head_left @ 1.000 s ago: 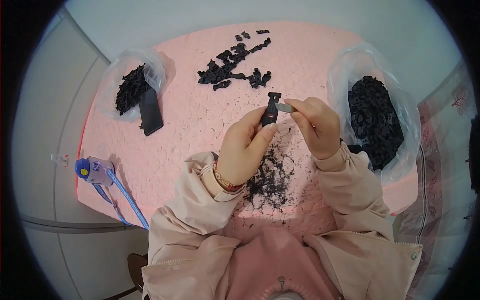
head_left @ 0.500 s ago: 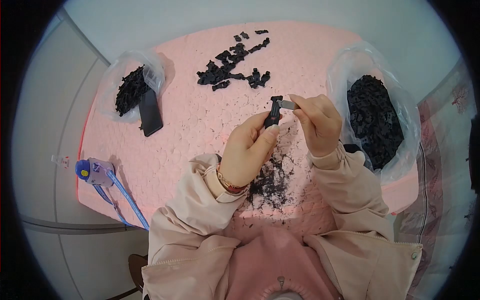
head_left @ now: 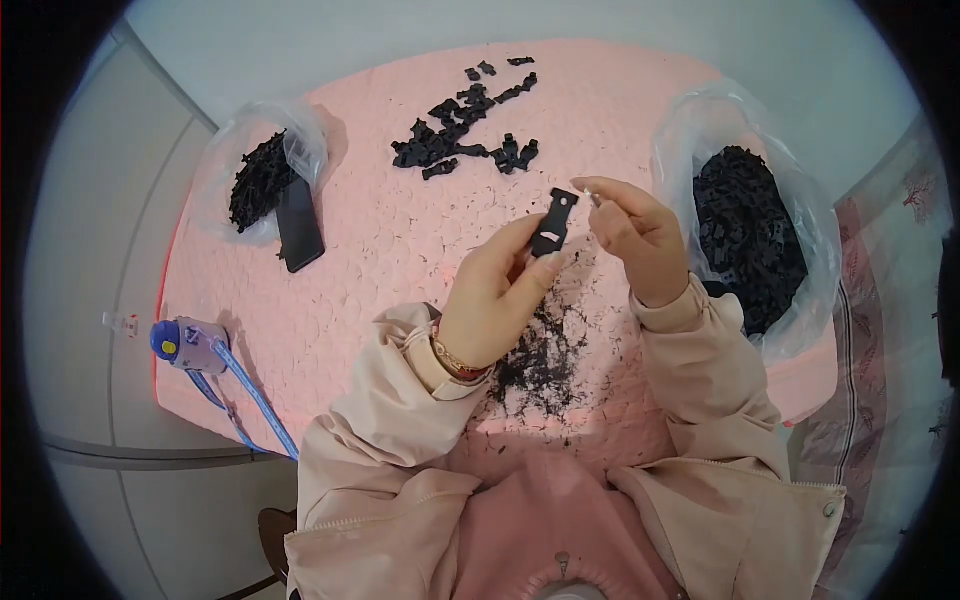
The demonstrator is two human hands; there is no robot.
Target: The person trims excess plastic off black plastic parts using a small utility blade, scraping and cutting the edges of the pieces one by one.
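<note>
Between thumb and fingers, my left hand (head_left: 500,300) grips a black plastic part (head_left: 555,222), its flat face with a round hole and a slot turned up. Just right of the part, my right hand (head_left: 640,238) pinches a small metal blade (head_left: 595,200), seen nearly edge-on and apart from the part. Black shavings (head_left: 540,370) lie scattered on the pink quilted cover (head_left: 360,270) below my hands. Farther back is a loose group of similar black parts (head_left: 430,148).
At the right stands a clear plastic bag (head_left: 822,250) of black parts. A smaller bag (head_left: 215,180) of black pieces is at the left, with a dark phone (head_left: 300,228) against it. A purple bottle (head_left: 200,345) with a blue strap lies at the left edge.
The black part has turned in my left hand, showing its flat face. My right hand has drawn the blade away from the part, slightly to the right.
</note>
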